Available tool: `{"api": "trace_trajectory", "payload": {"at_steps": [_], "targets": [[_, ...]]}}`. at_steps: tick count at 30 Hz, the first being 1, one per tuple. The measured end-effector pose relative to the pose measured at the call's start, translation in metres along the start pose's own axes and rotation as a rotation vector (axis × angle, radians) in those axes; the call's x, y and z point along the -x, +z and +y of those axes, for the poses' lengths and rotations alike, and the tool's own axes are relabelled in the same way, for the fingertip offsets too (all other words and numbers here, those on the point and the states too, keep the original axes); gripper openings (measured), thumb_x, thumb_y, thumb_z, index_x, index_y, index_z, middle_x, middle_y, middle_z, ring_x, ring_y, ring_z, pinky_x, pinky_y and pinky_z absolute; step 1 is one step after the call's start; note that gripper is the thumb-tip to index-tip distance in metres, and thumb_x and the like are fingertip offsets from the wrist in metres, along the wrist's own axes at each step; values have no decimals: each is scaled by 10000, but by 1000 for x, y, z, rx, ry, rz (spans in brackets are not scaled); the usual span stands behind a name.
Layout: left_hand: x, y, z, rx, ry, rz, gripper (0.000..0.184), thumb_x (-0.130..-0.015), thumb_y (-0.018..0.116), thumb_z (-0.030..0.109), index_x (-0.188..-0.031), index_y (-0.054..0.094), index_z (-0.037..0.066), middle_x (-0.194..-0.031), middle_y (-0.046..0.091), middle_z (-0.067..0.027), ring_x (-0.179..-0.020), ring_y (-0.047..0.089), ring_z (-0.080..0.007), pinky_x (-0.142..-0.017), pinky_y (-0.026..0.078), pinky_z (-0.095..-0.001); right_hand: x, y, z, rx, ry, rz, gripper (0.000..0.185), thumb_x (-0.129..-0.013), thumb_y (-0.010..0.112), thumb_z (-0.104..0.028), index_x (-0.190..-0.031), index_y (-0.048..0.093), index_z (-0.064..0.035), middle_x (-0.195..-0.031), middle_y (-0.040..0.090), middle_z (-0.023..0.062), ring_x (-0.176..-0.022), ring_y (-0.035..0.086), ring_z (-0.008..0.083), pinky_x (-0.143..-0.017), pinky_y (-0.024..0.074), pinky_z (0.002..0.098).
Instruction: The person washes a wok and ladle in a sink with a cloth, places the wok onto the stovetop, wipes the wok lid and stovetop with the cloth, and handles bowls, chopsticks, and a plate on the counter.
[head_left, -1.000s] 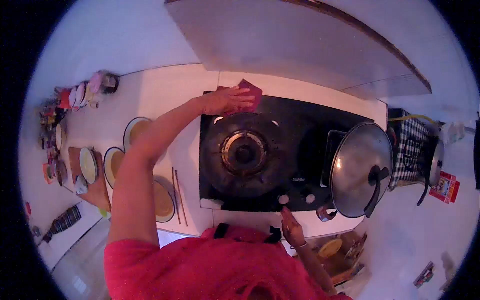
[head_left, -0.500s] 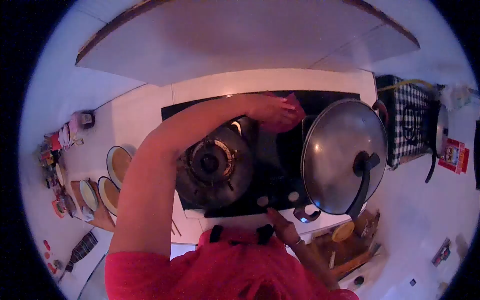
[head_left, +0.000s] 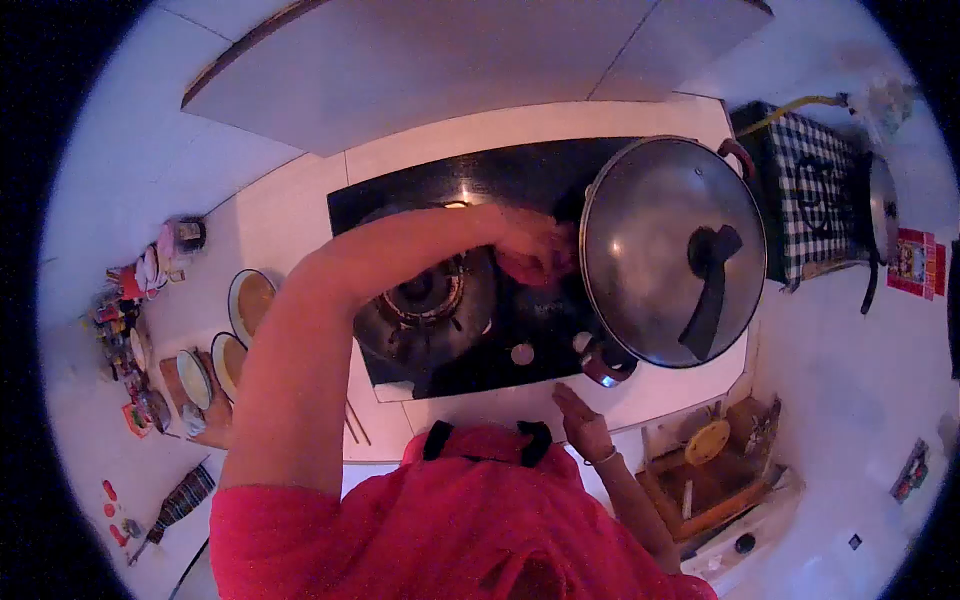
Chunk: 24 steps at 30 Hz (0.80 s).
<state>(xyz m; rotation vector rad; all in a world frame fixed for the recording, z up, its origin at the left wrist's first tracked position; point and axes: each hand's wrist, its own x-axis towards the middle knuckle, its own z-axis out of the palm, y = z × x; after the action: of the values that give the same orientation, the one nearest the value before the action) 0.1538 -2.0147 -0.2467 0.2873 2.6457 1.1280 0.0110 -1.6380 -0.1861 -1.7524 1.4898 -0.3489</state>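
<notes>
My left hand (head_left: 538, 243) is closed over a red cloth (head_left: 520, 268), pressed to the black glass cooktop (head_left: 450, 376) between the left burner (head_left: 425, 295) and a large pan. Much of the cloth is hidden under the fingers. The pan's domed metal lid (head_left: 650, 270) has a black upright handle (head_left: 708, 290) and covers the right side of the stove. Near the counter's front edge, my right hand (head_left: 585, 425) hangs with fingers stretched out and nothing in it. Two round knobs (head_left: 522, 354) sit on the cooktop's front part.
Several rimmed dishes (head_left: 250, 300) and a pair of chopsticks (head_left: 357, 422) lie left of the stove. To the right stands a box under a checked cloth (head_left: 805, 205). Below right is a wooden drawer or stool (head_left: 690, 500). A range hood (head_left: 480, 60) overhangs the back.
My left hand has moved with the cloth from the rear of the cooktop toward its front. My right hand has shifted right, its fingers now straighter. The whole view has tilted slightly.
</notes>
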Motion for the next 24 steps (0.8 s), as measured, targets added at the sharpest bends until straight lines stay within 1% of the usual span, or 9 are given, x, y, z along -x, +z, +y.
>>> {"api": "trace_trajectory", "payload": {"at_steps": [2, 4, 7, 10, 13, 16, 20, 22, 24], "targets": [[15, -27, 24, -34, -150, -77, 237, -709, 638, 211, -942, 678, 200, -1206, 510, -28, -1160, 404, -315, -912, 385, -454, 12, -2, 1, 15, 5, 54, 446, -757, 479, 60, -1182, 532, -64, -1225, 541, 119, -1075, 563, 261, -776, 529, 348], [30, -45, 22, -275, -81, -111, 258, -650, 678, 184, -907, 677, 210, -1125, 516, -55, -1114, 419, -310, -904, 381, -463, 26, -4, 4, 28, 38, 82, 445, -760, 473, 65, -1181, 532, -63, -1222, 543, 119, -1068, 567, 263, -780, 528, 348], [47, -50, 3, -250, -203, -11, 255, -606, 647, 128, -847, 692, 199, -1106, 536, -49, -1043, 445, -324, -792, 417, -426, 40, -8, 6, 15, 58, 158, 441, -762, 468, 71, -1180, 531, -57, -1217, 548, 115, -1082, 558, 265, -810, 516, 349], [55, -53, 5, -266, -281, 128, 207, -602, 643, 91, -792, 681, 164, -985, 581, -79, -921, 511, -309, -736, 437, -425, 54, -5, 10, 54, 62, 188, 436, -763, 468, 68, -1178, 530, -51, -1217, 548, 114, -1098, 546, 268, -842, 502, 354], [23, -55, 44, -427, -386, -89, 144, -586, 646, 85, -728, 661, 106, -769, 607, -111, -728, 549, -318, -664, 461, -413, 77, -5, 3, 12, 113, 187, 428, -765, 468, 61, -1174, 531, -49, -1216, 546, 120, -1105, 541, 269, -859, 493, 357], [6, -22, 38, -256, -357, -60, 64, -599, 656, 123, -640, 669, 77, -744, 612, -167, -696, 606, -332, -602, 486, -433, 98, 8, 6, 15, 107, 201, 422, -762, 474, 62, -1165, 534, -49, -1208, 547, 138, -1092, 549, 277, -850, 498, 355], [-16, 6, 51, -363, -290, -47, 105, -650, 617, 154, -682, 667, 68, -763, 633, -151, -728, 624, -331, -613, 496, -427, 99, 11, 1, 15, 93, 254, 409, -761, 488, 67, -1150, 540, -51, -1185, 556, 160, -1056, 570, 289, -831, 508, 356], [-25, -2, 115, -414, -368, -130, 128, -668, 601, 163, -716, 675, 71, -777, 637, -151, -747, 627, -330, -625, 498, -427, 107, 14, -4, -1, 90, 279, 403, -765, 489, 66, -1146, 541, -56, -1178, 560, 161, -1037, 579, 292, -822, 512, 359], [-29, 24, 128, -338, -381, -12, 143, -683, 594, 175, -745, 680, 80, -798, 640, -151, -752, 629, -329, -636, 500, -428, 123, 19, -9, 8, 58, 323, 396, -773, 487, 62, -1146, 539, -62, -1174, 564, 155, -1020, 587, 294, -813, 516, 363]]}}
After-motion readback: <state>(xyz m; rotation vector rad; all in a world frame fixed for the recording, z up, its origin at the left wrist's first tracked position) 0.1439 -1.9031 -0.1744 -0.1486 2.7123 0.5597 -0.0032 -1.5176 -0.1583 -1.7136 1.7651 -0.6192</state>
